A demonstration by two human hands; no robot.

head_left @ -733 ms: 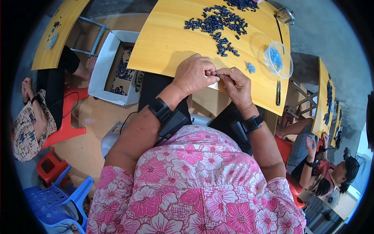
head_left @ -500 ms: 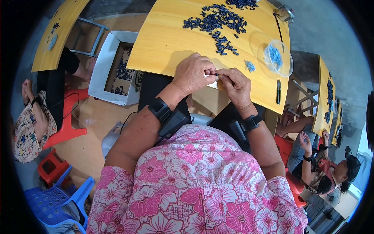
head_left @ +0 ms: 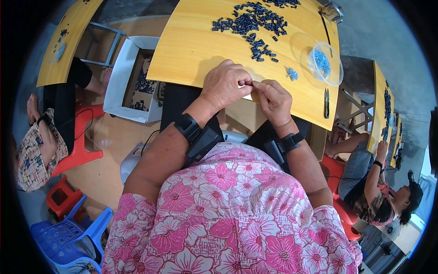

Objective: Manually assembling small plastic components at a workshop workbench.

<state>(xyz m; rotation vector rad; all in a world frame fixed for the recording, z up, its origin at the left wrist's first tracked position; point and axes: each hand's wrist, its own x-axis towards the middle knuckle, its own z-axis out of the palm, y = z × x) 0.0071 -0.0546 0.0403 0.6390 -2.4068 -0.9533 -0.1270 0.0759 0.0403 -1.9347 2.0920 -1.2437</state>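
My left hand [head_left: 226,82] is closed in a pinch at the near edge of the yellow table [head_left: 182,59]. Opposite it, my right hand [head_left: 275,99] is also closed, thumb and forefinger pressed together. Between the fingertips shows a bit of a small black cylindrical piece [head_left: 251,85], mostly covered by the fingers. Farther back lies a spread heap of similar black pieces [head_left: 255,23]. Right of my hands are a little pile of light blue bits [head_left: 292,73] and a clear plastic tub [head_left: 336,75] holding more of them.
Slim dark snips [head_left: 326,103] lie near the table's right edge; a metal can [head_left: 332,12] stands at the far corner. A white box [head_left: 119,77] with black pieces is on the floor at left. Co-workers sit both sides, one person [head_left: 381,194] at right.
My hands stay together in nearly the same place, and less of the black piece shows between them. The co-worker at right has moved an arm toward their table.
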